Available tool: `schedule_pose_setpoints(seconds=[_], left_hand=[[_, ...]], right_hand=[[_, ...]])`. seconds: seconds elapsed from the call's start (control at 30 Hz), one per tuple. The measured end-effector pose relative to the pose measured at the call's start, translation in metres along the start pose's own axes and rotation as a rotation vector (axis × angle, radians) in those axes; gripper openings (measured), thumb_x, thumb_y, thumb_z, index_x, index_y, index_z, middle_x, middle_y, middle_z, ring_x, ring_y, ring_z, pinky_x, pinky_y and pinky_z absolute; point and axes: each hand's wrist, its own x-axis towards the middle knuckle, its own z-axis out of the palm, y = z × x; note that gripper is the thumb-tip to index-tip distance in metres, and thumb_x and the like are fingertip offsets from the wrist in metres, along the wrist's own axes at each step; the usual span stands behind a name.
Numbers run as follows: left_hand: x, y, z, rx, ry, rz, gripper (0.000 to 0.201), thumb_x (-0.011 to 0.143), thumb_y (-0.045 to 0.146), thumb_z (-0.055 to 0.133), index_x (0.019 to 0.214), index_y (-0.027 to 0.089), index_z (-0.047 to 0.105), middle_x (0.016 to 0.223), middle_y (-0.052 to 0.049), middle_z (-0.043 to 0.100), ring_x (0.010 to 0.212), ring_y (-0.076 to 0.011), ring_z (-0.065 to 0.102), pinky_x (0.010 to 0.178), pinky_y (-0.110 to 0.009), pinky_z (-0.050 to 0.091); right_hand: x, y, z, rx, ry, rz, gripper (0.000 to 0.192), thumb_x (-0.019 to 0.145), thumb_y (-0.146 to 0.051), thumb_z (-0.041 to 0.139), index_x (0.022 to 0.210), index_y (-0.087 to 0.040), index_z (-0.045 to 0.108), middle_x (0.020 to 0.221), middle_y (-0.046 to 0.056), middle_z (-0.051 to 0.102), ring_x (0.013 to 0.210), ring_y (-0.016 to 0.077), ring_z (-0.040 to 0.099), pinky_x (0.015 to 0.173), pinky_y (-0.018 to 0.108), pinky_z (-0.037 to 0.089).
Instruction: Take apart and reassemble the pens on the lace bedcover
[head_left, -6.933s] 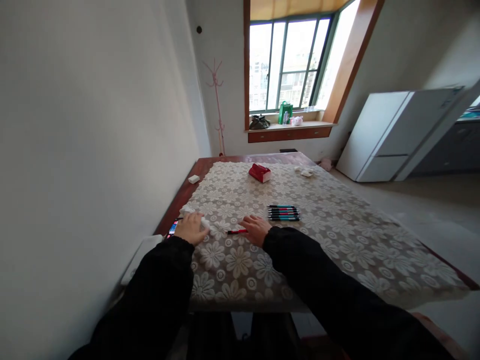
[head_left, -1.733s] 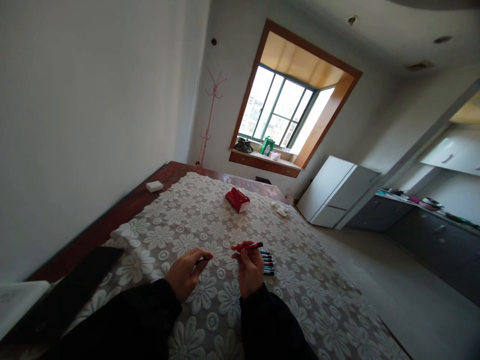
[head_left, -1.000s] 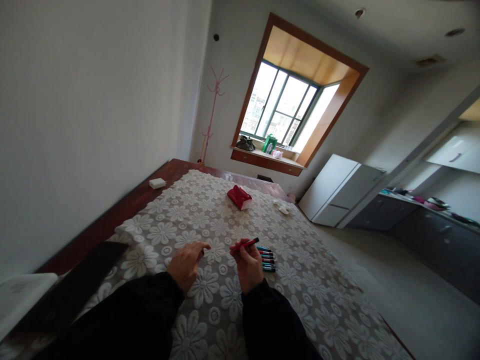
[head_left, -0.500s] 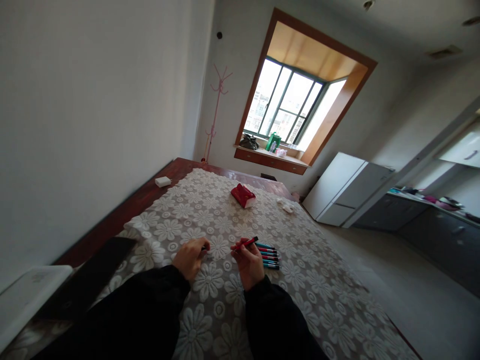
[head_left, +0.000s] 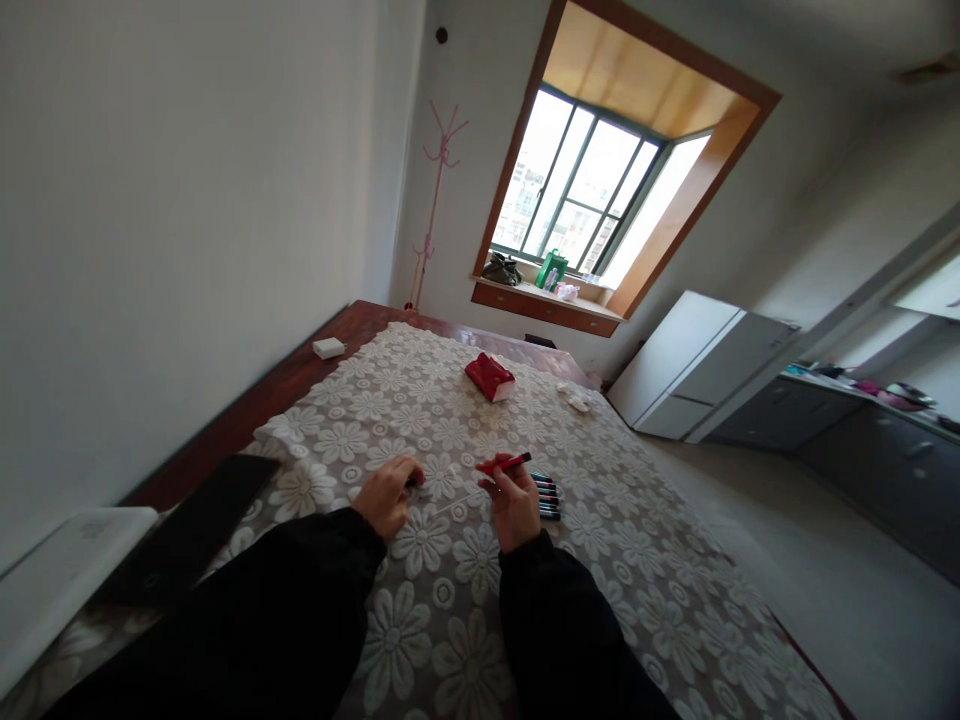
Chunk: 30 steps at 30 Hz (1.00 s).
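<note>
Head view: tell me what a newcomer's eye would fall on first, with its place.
Probably the bright window, above and right of centre. Next, the red packet on the flowered cloth, toward its far end. Then the red pen with a black end, held in the right hand, with a row of pens lying to that hand's right.

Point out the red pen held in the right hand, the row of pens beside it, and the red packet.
Red pen [head_left: 505, 464]: head view, on the red barrel.
Row of pens [head_left: 550, 498]: head view, on a middle pen.
Red packet [head_left: 487, 377]: head view, on its red wrapper.
</note>
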Motion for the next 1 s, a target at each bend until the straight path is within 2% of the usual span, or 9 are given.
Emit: schedule_pose_setpoints(seconds=[0.13,0.23,0.43,0.57,0.63,0.8,1.0], left_hand=[[0.000,-0.001,0.002,-0.034,0.032,0.025,0.034,0.067,-0.005,0.041,0.085,0.020,0.055,0.097,-0.003,0.061,0.094,-0.0179,0.059,0.085,-0.030,0.048],[0.000,0.002,0.001,-0.024,0.013,0.027,0.033,0.067,-0.004,0.042,0.085,0.020,0.058,0.096,-0.004,0.061,0.094,-0.0188,0.059,0.086,-0.032,0.048],[-0.001,0.009,-0.002,0.009,-0.012,0.037,0.029,0.069,-0.001,0.046,0.085,0.019,0.059,0.103,-0.005,0.061,0.101,-0.0201,0.058,0.092,-0.035,0.047],[-0.002,0.012,-0.002,0.048,0.008,0.054,0.025,0.077,0.003,0.047,0.088,0.020,0.061,0.110,-0.006,0.061,0.106,-0.0215,0.055,0.094,-0.037,0.045],[-0.002,0.013,-0.003,0.060,0.008,0.057,0.023,0.079,0.005,0.047,0.088,0.021,0.062,0.109,-0.005,0.062,0.106,-0.0215,0.055,0.094,-0.037,0.045],[-0.002,0.016,-0.004,0.098,-0.002,0.058,0.021,0.078,0.007,0.051,0.088,0.021,0.063,0.107,-0.004,0.064,0.103,-0.0219,0.056,0.092,-0.038,0.044],[-0.003,0.014,-0.003,0.109,-0.014,0.071,0.021,0.076,0.008,0.053,0.089,0.021,0.064,0.108,-0.006,0.064,0.105,-0.0234,0.055,0.093,-0.039,0.044]], right_hand=[[-0.006,0.011,0.005,-0.231,-0.168,-0.014,0.028,0.071,-0.030,0.076,0.092,-0.018,0.060,0.086,0.006,0.069,0.080,0.0183,0.066,0.062,0.026,0.054],[-0.008,0.014,0.006,-0.363,-0.250,-0.049,0.028,0.072,-0.034,0.075,0.089,-0.017,0.060,0.088,0.008,0.070,0.079,0.0194,0.065,0.064,0.030,0.055],[-0.004,0.014,0.002,-0.515,-0.236,-0.135,0.027,0.078,-0.041,0.068,0.087,-0.016,0.061,0.084,0.007,0.068,0.074,0.0175,0.063,0.062,0.029,0.055],[-0.005,0.016,0.001,-0.490,-0.304,-0.106,0.032,0.081,-0.043,0.064,0.098,-0.018,0.055,0.076,0.005,0.067,0.068,0.0174,0.063,0.054,0.027,0.052],[-0.007,0.015,0.002,-0.541,-0.334,-0.129,0.028,0.081,-0.040,0.063,0.097,-0.018,0.055,0.080,0.006,0.068,0.070,0.0171,0.063,0.057,0.027,0.053],[-0.009,0.012,0.003,-0.815,-0.380,-0.291,0.013,0.081,-0.027,0.059,0.088,-0.018,0.065,0.090,0.006,0.065,0.080,0.0166,0.062,0.065,0.025,0.052],[-0.009,0.019,0.002,-0.817,-0.406,-0.192,0.021,0.077,-0.019,0.060,0.097,-0.020,0.062,0.082,0.002,0.066,0.069,0.0148,0.062,0.048,0.019,0.044]])
